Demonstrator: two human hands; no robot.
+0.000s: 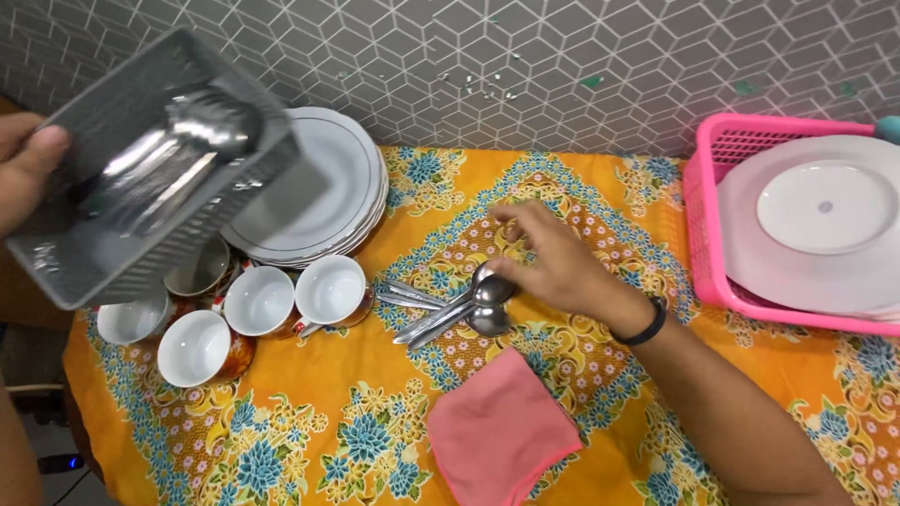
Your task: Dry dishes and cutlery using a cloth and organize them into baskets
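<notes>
The left hand (23, 169) is raised at the left edge, thumb curled in a grip. The right hand (553, 262) reaches forward, palm down, fingers (511, 217) bent.

A grey slotted plastic basket (141, 178) is held tilted above the cups, with steel cutlery (173, 155) lying inside. Several steel spoons (469, 305) are bunched on the orange floral cloth, bowls to the right, handles pointing left.

Your left hand (23, 169) holds a grey basket (141, 169) of cutlery; your right hand (553, 262) touches spoons (459, 309) on the desk (328, 422).
</notes>
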